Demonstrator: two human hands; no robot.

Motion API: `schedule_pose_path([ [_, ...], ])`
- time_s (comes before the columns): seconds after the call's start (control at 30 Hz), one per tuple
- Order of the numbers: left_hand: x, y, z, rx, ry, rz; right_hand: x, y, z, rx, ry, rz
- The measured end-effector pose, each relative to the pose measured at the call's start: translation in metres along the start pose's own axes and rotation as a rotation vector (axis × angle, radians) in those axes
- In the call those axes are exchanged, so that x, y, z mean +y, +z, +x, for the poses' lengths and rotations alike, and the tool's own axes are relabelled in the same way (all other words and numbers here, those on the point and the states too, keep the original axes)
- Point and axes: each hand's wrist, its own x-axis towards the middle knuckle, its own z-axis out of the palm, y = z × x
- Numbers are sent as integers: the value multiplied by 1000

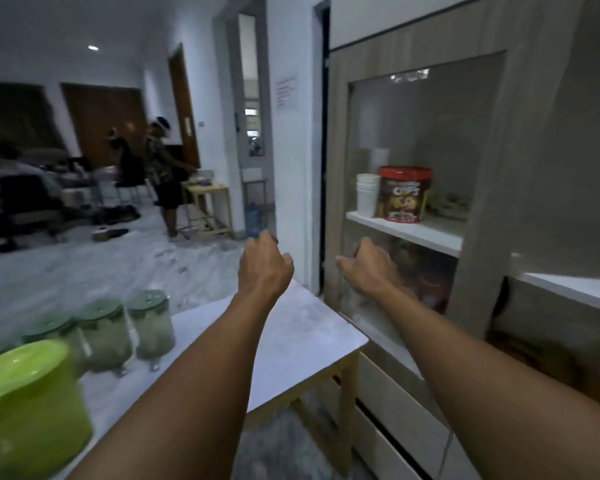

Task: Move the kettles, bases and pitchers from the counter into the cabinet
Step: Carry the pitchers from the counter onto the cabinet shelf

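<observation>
Both hands, left (264, 266) and right (371, 268), loosely curled and empty, reach toward the wood-grain, glass-doored cabinet (492, 188); green-lidded clear plastic pitchers (127, 327) stand on the white marble-topped counter (291, 341), marble floor (101, 268) beyond.

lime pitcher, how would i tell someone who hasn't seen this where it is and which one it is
Start at the white counter left of the wooden cabinet. A row of lidded pitchers runs along the counter's left side. The lime pitcher is the nearest one, at the bottom left corner of the view: bright, opaque yellow-green, while the clear pitchers behind it have dark green lids.
</observation>
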Motion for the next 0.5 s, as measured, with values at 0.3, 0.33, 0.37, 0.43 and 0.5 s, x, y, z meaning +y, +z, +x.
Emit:
schedule_pose_path([
  [0.3,-238,-131,-4,257,-452,207,-182,217,-56,-497,-298,138],
  [0.33,-260,-139,-7,302,-509,228,-195,239,-64,-556,-315,148],
  [0.37,-281,-146,-11,353,-579,239,-205,259,-74,-621,-327,161],
  [0.43,-320,-159,-20,455,-719,249,-223,298,-93,-779,-343,203],
  [0.5,-355,-170,-29,519,-842,231,-233,334,-114,-937,-328,242],
])
